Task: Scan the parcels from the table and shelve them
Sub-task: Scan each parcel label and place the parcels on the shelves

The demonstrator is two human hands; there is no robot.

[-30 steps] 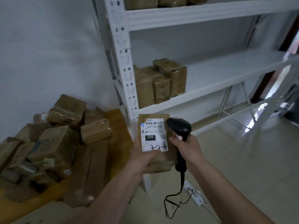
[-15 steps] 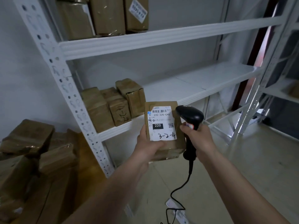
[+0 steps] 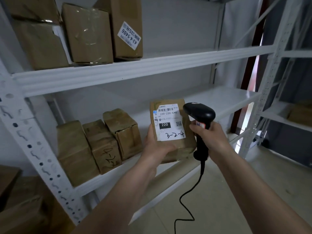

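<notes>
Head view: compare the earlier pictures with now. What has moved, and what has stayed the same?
The view turned from the table towards the shelf; the parcel was carried up to its row of boxes. Unchanged: left hand grips the parcel, right hand grips the scanner.

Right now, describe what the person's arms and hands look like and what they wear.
Both forearms are bare, with no sleeves in view. The left hand and the right hand wear no gloves, and no watch, ring or wristband shows. The nails look short and unpainted.
</notes>
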